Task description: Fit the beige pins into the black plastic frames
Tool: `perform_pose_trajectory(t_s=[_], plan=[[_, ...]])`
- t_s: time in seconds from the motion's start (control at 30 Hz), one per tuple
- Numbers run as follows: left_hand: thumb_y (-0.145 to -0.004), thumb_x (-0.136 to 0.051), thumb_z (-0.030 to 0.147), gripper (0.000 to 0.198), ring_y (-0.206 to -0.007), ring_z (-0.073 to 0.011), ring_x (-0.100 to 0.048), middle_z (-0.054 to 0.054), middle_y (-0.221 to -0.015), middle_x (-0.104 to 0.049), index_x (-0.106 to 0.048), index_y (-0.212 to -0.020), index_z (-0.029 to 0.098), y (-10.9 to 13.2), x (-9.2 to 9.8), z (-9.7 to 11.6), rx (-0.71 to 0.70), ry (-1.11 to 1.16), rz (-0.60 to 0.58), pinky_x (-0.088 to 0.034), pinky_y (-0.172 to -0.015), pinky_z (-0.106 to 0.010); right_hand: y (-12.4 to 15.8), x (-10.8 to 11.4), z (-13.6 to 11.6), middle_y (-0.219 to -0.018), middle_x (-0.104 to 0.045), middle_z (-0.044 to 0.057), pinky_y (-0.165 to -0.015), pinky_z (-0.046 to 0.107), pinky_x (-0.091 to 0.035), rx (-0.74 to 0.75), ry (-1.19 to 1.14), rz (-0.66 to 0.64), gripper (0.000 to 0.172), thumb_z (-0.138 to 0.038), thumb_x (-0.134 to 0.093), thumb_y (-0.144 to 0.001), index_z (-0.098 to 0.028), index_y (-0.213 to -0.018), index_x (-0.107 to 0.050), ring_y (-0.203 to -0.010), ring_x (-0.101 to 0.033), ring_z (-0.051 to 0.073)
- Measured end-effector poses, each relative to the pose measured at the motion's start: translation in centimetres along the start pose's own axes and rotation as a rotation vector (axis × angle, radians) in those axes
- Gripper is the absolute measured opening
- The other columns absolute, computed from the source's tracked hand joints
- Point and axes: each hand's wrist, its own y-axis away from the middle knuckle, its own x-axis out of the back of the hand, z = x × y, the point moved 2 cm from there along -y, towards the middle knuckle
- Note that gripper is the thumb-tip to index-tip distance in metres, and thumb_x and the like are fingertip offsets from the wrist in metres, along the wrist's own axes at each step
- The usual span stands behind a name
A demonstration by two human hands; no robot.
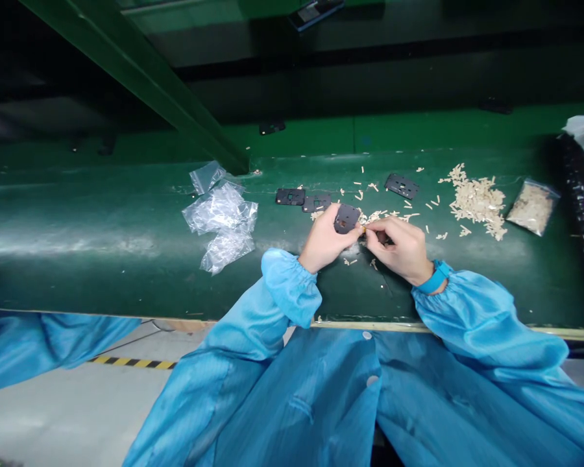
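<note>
Frame centre: your left hand [324,240] grips a plate [346,220]. Your right hand [401,246], fingers pinched narrow, sits beside it; can't tell on what.

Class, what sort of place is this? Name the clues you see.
Probably a factory assembly bench: a long green work surface, a pile of small pale pieces beside a filled clear bag, and yellow-and-black striped tape on the floor.

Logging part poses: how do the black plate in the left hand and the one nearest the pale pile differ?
The held plate is in the left hand; the lying plate rests on the green bench. The hand partly covers the held plate; the lying plate is uncovered. Both are dark, with openings.
</note>
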Motion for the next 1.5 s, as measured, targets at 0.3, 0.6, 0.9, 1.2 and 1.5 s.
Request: perform_pose_trajectory(t_s=[0.3,0.6,0.9,1.2,1.5], plan=[[-0.084,-0.072,0.023,0.026,-0.084,-0.0149,-0.069,-0.002,-0.093,-0.073,-0.060,-0.106,0.019,0.2,1.1,0.4,-0.208,-0.243,0.085,-0.054,-0.081,-0.027,-1.5,1.7,2.3,-0.064,-0.059,-0.001,-0.057,0.029,-0.040,-0.319,0.008,0.131,0.015,-0.017,-0.061,-0.085,-0.021,-0.070,-0.062,-0.057,-0.052,0.015],[-0.084,-0.076,0.049,0.048,-0.080,-0.0143,-0.070,-0.004,-0.097,-0.073,-0.059,-0.119,0.022,0.7,1.8,-0.6,-0.631,-0.439,0.159,-0.056,-0.077,-0.029,-1.4,1.2,1.3,-0.076,-0.067,0.002,-0.053,0.025,-0.040,-0.499,-0.545,-0.226,0.020,-0.038,-0.063,-0.094,-0.018,-0.091,-0.068,-0.057,-0.052,0.011],[-0.079,-0.075,0.058,0.051,-0.088,-0.0186,-0.072,-0.006,-0.095,-0.074,-0.063,-0.113,0.022,0.6,2.0,-1.0,-0.643,-0.431,0.180,-0.058,-0.079,-0.032,-0.7,0.4,-0.4,-0.061,-0.054,-0.004,-0.044,0.022,-0.023,-0.865,-1.282,-0.505,0.027,-0.038,-0.079,-0.080,-0.016,-0.075,-0.064,-0.047,-0.036,0.006],[-0.082,-0.075,0.057,0.051,-0.086,-0.0169,-0.071,-0.007,-0.101,-0.074,-0.061,-0.116,0.021,0.6,1.6,-0.6,-0.510,-0.384,0.136,-0.058,-0.082,-0.032,-0.6,0.3,-0.2,-0.051,-0.045,-0.007,-0.046,0.023,-0.023,-0.815,-1.178,-0.328,0.025,-0.033,-0.080,-0.075,-0.018,-0.073,-0.061,-0.045,-0.034,0.006],[-0.098,-0.051,0.037,0.025,-0.079,-0.0165,-0.071,-0.007,-0.102,-0.072,-0.061,-0.115,0.022,-0.1,0.1,-1.1,0.105,0.249,-0.042,-0.062,-0.066,-0.033,-1.1,0.7,0.2,-0.066,-0.061,-0.001,-0.053,0.024,-0.041,-0.664,-0.739,-0.128,0.017,-0.028,-0.078,-0.074,-0.018,-0.072,-0.064,-0.057,-0.049,0.010]])
